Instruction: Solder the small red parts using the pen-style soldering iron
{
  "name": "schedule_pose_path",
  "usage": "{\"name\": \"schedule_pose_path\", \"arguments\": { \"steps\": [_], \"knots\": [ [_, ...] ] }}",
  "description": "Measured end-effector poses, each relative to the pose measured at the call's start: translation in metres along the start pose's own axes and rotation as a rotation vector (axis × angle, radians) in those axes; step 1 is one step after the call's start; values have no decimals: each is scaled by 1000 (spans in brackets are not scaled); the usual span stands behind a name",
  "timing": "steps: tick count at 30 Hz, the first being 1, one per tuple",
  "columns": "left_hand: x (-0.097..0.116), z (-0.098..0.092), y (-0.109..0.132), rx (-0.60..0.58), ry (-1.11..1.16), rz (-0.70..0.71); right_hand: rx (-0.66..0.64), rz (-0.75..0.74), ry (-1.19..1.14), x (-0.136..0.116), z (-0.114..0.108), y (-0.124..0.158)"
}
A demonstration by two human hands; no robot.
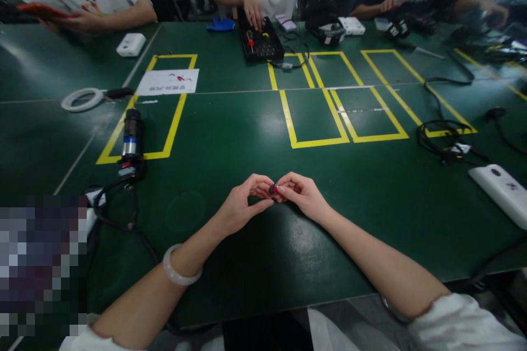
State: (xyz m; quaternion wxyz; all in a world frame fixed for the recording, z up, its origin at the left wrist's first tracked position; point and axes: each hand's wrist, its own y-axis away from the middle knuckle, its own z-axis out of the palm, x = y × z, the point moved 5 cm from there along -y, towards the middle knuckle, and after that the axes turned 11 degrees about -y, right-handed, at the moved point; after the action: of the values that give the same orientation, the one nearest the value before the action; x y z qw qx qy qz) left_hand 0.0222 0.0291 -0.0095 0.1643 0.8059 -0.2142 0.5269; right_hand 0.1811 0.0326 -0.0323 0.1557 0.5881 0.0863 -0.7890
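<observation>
A small red-and-black part is held between my two hands over the near middle of the green table. It is too small to name more exactly. My right hand pinches it from the right between thumb and fingers. From the left, the curled fingers of my left hand close around its other side, with the thumb stretched below. The fingertips of both hands meet at the part and hide some of it. A pale bangle circles my left forearm.
On the left lies an electric screwdriver with its cable, near a tape roll and a white sheet. A black tray stands before a person opposite. Coiled black cable and a white device lie right. Yellow tape marks rectangles.
</observation>
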Motion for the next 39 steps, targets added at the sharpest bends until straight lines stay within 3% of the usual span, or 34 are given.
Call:
{"name": "schedule_pose_path", "arguments": {
  "steps": [5,10,13,17,20,25,27,29,30,32,35,39],
  "knots": [
    [4,-1,0,-7,-55,3,-10,77,-80,4,2,-2],
    [4,-2,0,25,-162,29,-31,51,-109,4,2,-1],
    [5,-3,1,35,-280,65,-53,18,-70,3,3,-1],
    [6,-13,-1,-36,-349,56,-72,31,38,3,2,-1],
    [2,-46,-1,7,-497,-11,-74,44,84,3,0,0],
    [-15,-151,21,431,-1108,-219,-83,19,116,4,0,0],
    [-30,-194,41,572,-1292,-437,-79,15,125,3,0,0],
    [-52,-228,60,574,-1318,-668,-76,13,127,3,1,-1],
    [-65,-241,67,515,-1297,-760,-73,14,124,3,1,-1],
    [-88,-259,78,402,-1227,-893,-67,20,112,3,1,-1],
    [-107,-270,83,336,-1158,-872,-60,26,93,3,0,-1],
    [-107,-264,80,487,-1113,-738,-46,19,71,4,-2,-2]
  ]
}}
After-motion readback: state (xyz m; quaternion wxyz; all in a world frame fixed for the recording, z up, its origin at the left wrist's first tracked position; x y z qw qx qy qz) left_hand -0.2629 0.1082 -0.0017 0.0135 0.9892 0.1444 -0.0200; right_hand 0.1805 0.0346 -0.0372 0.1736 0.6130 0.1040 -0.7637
